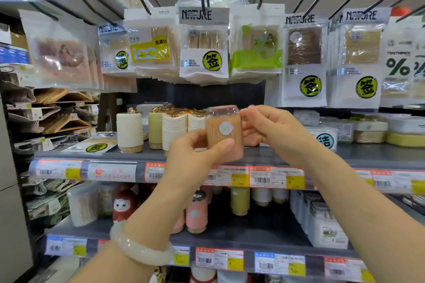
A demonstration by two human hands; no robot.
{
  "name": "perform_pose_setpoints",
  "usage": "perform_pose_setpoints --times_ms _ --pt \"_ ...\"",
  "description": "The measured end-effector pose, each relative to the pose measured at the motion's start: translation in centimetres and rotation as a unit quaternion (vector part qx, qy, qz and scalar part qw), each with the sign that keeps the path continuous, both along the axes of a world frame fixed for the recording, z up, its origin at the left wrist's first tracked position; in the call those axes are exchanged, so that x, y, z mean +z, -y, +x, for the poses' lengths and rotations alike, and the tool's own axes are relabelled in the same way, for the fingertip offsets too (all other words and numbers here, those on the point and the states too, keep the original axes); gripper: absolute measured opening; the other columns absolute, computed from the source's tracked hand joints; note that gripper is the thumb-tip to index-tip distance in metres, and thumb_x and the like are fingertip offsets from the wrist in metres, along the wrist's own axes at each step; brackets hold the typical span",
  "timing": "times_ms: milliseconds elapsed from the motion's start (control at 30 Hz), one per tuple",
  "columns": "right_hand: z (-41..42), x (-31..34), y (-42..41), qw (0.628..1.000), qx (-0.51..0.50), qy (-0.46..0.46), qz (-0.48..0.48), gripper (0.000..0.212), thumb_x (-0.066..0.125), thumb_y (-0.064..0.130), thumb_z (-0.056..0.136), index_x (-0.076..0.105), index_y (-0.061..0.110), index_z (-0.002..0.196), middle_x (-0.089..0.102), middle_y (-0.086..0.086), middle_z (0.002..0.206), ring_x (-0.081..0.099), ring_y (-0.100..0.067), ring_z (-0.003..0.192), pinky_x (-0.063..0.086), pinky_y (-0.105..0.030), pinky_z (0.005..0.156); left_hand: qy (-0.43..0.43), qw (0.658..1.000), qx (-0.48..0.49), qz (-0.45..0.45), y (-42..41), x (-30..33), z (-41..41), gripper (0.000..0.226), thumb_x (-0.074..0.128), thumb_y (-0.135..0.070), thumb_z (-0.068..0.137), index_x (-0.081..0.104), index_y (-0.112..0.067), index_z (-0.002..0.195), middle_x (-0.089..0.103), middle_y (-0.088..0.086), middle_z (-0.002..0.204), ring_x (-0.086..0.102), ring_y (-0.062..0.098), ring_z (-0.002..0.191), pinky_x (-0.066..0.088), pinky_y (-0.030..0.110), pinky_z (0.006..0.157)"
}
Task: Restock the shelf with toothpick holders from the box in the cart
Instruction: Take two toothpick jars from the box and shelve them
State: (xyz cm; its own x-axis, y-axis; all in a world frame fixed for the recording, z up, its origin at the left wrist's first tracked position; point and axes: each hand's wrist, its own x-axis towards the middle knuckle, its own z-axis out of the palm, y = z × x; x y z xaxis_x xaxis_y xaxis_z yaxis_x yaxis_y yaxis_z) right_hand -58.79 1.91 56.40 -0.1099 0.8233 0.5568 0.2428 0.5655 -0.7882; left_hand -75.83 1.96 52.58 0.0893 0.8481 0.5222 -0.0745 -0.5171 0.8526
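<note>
**Holder could topple the front row**

While my left hand [195, 147] grips the clear toothpick holder [224, 133] just right of the white holders [174, 128], my right hand [271, 128] pinches its side; a careless push onto the shelf [368, 156] might knock them over.

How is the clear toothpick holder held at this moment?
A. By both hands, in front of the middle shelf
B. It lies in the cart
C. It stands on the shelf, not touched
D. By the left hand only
A: the left hand and the right hand both grip the toothpick holder in front of the shelf.
</note>
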Motion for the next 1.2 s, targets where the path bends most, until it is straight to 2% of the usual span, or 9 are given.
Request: perform_pose_setpoints --times_ms 100,233,400,467,600,733,867,1067,1200 --pt "1.5 -0.1 0.6 0.999 0.013 0.025 0.018 0.043 0.074 0.031 0.063 0.066 0.017 0.102 0.071 -0.006 0.098 0.067 -0.011 0.084 0.054 -0.022 0.069 -0.018 1.0 -0.012 0.01 -0.4 0.8 1.7 0.025 0.075 -0.021 0.077 0.069 -0.02 0.101 0.073 -0.006 0.092 0.069 0.008 0.086 0.057 0.025 0.075" --pt "3.0 -0.2 0.6 1.0 0.012 0.016 -0.003 0.02 0.066 0.008 0.081 0.065 0.018 0.099 0.072 0.004 0.088 0.066 -0.004 0.076 0.049 -0.016 0.06 -0.044 0.998 -0.036 0.029 -0.9 1.3 3.5 0.026 0.073 -0.019 0.08 0.069 -0.018 0.105 0.073 -0.005 0.093 0.069 0.008 0.086 0.057 0.025 0.077" --pt "3.4 -0.4 -0.8 0.995 -0.096 0.003 0.018 0.016 0.064 0.004 0.086 0.064 0.015 0.098 0.069 0.001 0.086 0.066 -0.01 0.075 0.051 -0.016 0.061 -0.15 0.984 0.043 0.085 -2.1 1.7 5.0 0.027 0.069 -0.018 0.082 0.064 -0.017 0.108 0.069 -0.006 0.097 0.064 0.011 0.091 0.054 0.031 0.085" --pt "3.4 -0.8 -1.8 0.986 -0.165 0.03 0.013 0.015 0.065 0.006 0.086 0.065 0.016 0.097 0.069 0.0 0.089 0.065 -0.013 0.081 0.054 -0.019 0.069 -0.23 0.967 0.067 0.089 -2.4 1.4 5.3 0.02 0.063 -0.019 0.087 0.062 -0.017 0.107 0.066 -0.006 0.097 0.062 0.014 0.094 0.051 0.03 0.084" --pt "3.3 -1.7 -3.4 0.961 -0.24 0.138 -0.002 0.029 0.068 0.015 0.084 0.065 0.007 0.112 0.068 -0.006 0.107 0.063 -0.019 0.1 0.051 -0.036 0.088 -0.433 0.885 0.13 0.108 -2.8 1.0 5.6 0.013 0.046 -0.018 0.095 0.055 -0.01 0.09 0.055 0.003 0.089 0.054 0.024 0.088 0.043 0.033 0.073" --pt "3.4 -1.2 -4.1 0.93 -0.292 0.221 -0.014 0.024 0.069 0.024 0.084 0.069 0.005 0.097 0.071 -0.009 0.09 0.065 -0.022 0.087 0.051 -0.03 0.074 -0.45 0.879 0.135 0.084 -3.1 1.3 6.0 0.014 0.042 -0.013 0.095 0.056 -0.009 0.095 0.056 0.006 0.092 0.054 0.023 0.086 0.046 0.035 0.071" --pt "3.1 -0.8 -4.3 0.892 -0.358 0.275 -0.023 0.027 0.069 0.027 0.084 0.058 0.008 0.069 0.052 -0.001 0.061 0.05 -0.017 0.063 0.029 -0.022 0.048 -0.48 0.866 0.127 0.06 -3.6 1.9 6.5 0.013 0.043 -0.01 0.096 0.056 -0.007 0.097 0.051 0.005 0.084 0.049 0.021 0.078 0.039 0.028 0.061" --pt "3.0 -0.6 -5.6 0.849 -0.41 0.332 -0.024 0.048 0.066 0.032 0.086 0.035 0.013 0.056 0.035 -0.002 0.056 0.032 -0.012 0.051 0.019 -0.024 0.045 -0.48 0.871 0.096 0.037 -5.1 2.1 6.5 0.019 0.046 -0.014 0.096 0.061 -0.008 0.106 0.061 0.009 0.099 0.056 0.021 0.086 0.043 0.028 0.067" --pt "3.3 -0.7 -6.0 0.845 -0.415 0.337 -0.024 0.049 0.065 0.036 0.086 0.034 0.013 0.056 0.034 -0.002 0.056 0.039 -0.021 0.06 0.019 -0.024 0.046 -0.486 0.868 0.087 0.049 -5.6 2.1 6.1 0.023 0.043 -0.013 0.097 0.062 -0.008 0.109 0.062 0.01 0.104 0.056 0.024 0.092 0.046 0.031 0.074"
